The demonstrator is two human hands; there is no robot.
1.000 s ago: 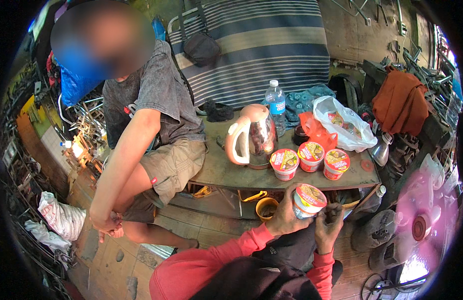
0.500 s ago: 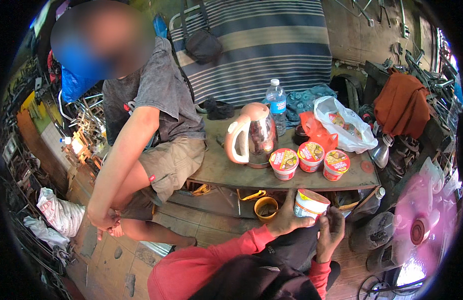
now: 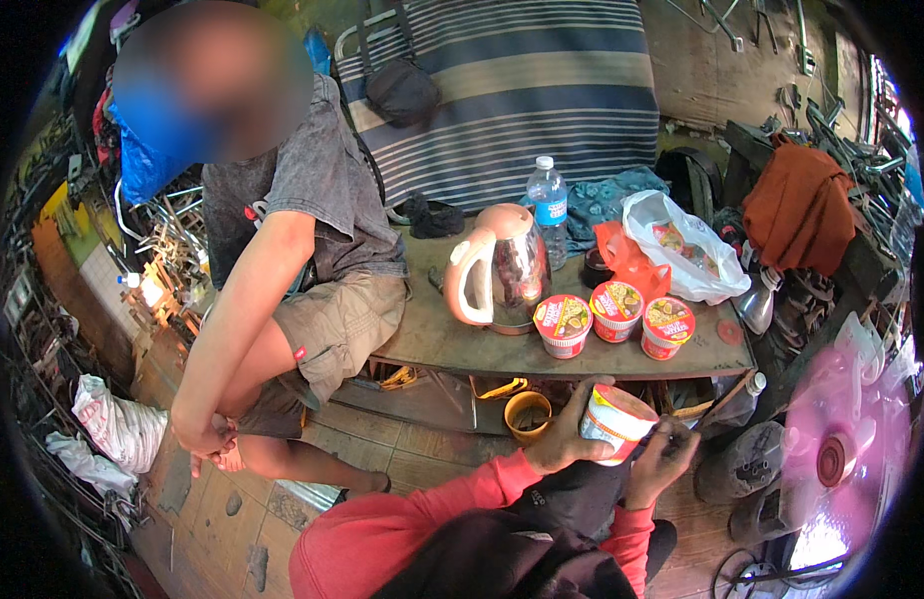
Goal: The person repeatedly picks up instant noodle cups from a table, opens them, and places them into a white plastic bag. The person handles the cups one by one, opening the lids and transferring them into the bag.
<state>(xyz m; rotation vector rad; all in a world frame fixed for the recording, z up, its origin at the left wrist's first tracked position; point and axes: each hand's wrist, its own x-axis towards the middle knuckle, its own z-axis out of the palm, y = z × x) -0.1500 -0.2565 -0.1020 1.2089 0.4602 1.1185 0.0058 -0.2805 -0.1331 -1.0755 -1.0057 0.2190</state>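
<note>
My left hand [image 3: 564, 437] is wrapped round a white, red and yellow instant noodle cup [image 3: 617, 427], which tilts above my lap. Close to the cup's right side, my right hand [image 3: 661, 461] has its fingers bent together in a pinch; whatever is between them is too small to make out. On the low wooden bench ahead stand three more instant noodle cups [image 3: 564, 327] with printed red lids. Behind them is a pinkish electric kettle [image 3: 502, 268] with a shiny body.
A water bottle [image 3: 549, 212], a red plastic bag [image 3: 631, 262] and a white plastic bag [image 3: 686, 245] share the bench. A person [image 3: 282, 220] sits at its left end. A yellow bucket [image 3: 529, 415] stands beneath; a pink fan [image 3: 839, 449] is at right.
The noodle cup has tipped more in my left hand. My right hand has shifted slightly right, its fingers drawn closer together. The view has moved a little.
</note>
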